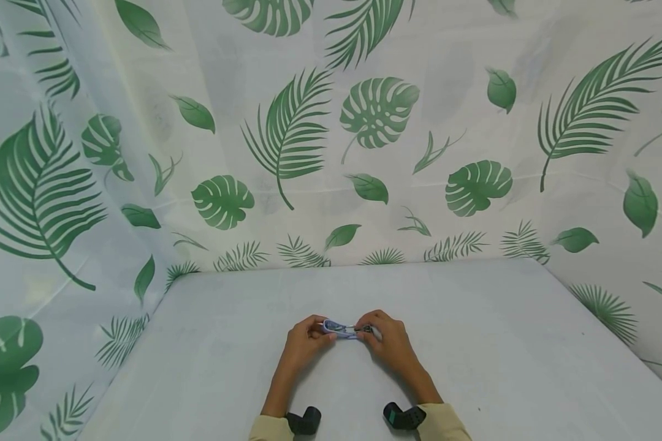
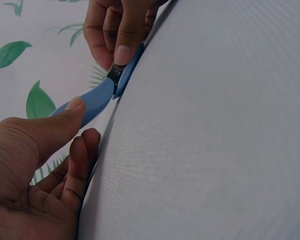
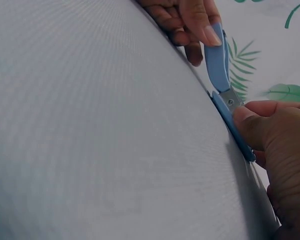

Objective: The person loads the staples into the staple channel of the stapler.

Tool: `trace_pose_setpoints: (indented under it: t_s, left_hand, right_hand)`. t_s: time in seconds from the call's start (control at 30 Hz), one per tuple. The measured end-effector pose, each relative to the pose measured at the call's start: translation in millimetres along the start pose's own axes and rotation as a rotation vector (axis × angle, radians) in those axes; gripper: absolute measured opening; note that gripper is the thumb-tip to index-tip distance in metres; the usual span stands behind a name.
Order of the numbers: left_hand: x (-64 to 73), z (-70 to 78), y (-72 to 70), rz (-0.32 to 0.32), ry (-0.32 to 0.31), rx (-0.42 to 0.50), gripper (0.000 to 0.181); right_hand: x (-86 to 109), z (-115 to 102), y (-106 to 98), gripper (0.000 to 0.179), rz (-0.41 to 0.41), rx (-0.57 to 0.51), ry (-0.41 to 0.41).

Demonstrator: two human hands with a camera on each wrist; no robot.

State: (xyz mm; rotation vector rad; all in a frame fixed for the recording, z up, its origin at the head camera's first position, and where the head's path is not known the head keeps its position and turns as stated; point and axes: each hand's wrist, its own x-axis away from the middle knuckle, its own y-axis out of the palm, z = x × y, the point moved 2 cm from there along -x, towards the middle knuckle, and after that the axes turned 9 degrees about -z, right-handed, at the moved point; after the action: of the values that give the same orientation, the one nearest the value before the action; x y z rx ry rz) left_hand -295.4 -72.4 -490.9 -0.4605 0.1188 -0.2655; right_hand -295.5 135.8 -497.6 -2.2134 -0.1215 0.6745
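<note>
In the head view, the left hand (image 1: pixel 303 342) and right hand (image 1: pixel 388 339) pinch opposite ends of a blue-handled tool (image 1: pixel 339 329) over the white table (image 1: pixel 209 367). In the left wrist view, the left thumb (image 2: pixel 70 112) presses the curved handle (image 2: pixel 98 98) (other fingers bent below). In the right wrist view, the right thumb (image 3: pixel 252 127) grips beside the metal piece (image 3: pixel 231 99).
</note>
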Motion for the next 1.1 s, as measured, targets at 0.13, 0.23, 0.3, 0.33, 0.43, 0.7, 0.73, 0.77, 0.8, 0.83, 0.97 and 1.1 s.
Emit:
trace_pose_setpoints:
  t_s: [0.13, 0.23, 0.3, 0.33, 0.43, 0.7, 0.73, 0.77, 0.8, 0.83, 0.97, 1.1]
  left_hand:
    - [-0.2, 0.2, 0.0, 0.000, -0.002, -0.001, 0.035]
    - [-0.6, -0.4, 0.5, -0.001, -0.005, -0.003, 0.034]
    - [-0.8, -1.1, 0.8, -0.002, -0.005, -0.002, 0.034]
    - [-0.8, -1.1, 0.9, -0.002, -0.004, 0.000, 0.034]
    - [-1.1, -1.8, 1.0, -0.002, -0.001, 0.004, 0.034]
    - [-1.5, -2.3, 1.4, 0.007, 0.004, 0.012, 0.034]
    - [-1.3, -2.2, 1.6, 0.006, 0.003, 0.014, 0.033]
    - [-1.0, -2.1, 1.9, 0.005, 0.003, 0.015, 0.033]
    - [-0.9, -1.9, 2.1, 0.004, 0.004, 0.015, 0.033]
    - [-0.8, -1.7, 2.4, 0.002, 0.005, 0.016, 0.033]
    - [-1.0, -1.7, 3.1, 0.008, 0.000, 0.009, 0.032]
    - [-2.0, -3.1, 3.3, 0.014, -0.001, -0.001, 0.033]
  right_hand:
    - [-0.2, -0.4, -0.2, 0.019, 0.010, -0.010, -0.006]
    - [0.1, -0.1, 0.1, 0.020, 0.016, -0.015, -0.012]
    - [0.4, 0.2, 0.3, 0.020, 0.019, -0.017, -0.017]
    - [0.5, 0.2, 0.4, 0.020, 0.020, -0.017, -0.020]
    - [0.6, 0.6, 0.5, 0.019, 0.023, -0.017, -0.030]
    - [0.6, 1.9, 0.2, 0.020, 0.015, -0.049, -0.021]
    - [1.0, 2.0, 0.1, 0.022, 0.020, -0.051, -0.022]
    - [1.4, 2.3, 0.0, 0.022, 0.022, -0.057, -0.019]
    - [1.8, 2.7, -0.1, 0.023, 0.024, -0.062, -0.016]
    - [2.2, 2.8, -0.4, 0.024, 0.026, -0.072, -0.014]
    - [2.2, 4.3, -0.1, 0.023, 0.022, -0.097, 0.000]
    - [1.7, 5.4, 0.7, 0.021, 0.010, -0.111, 0.019]
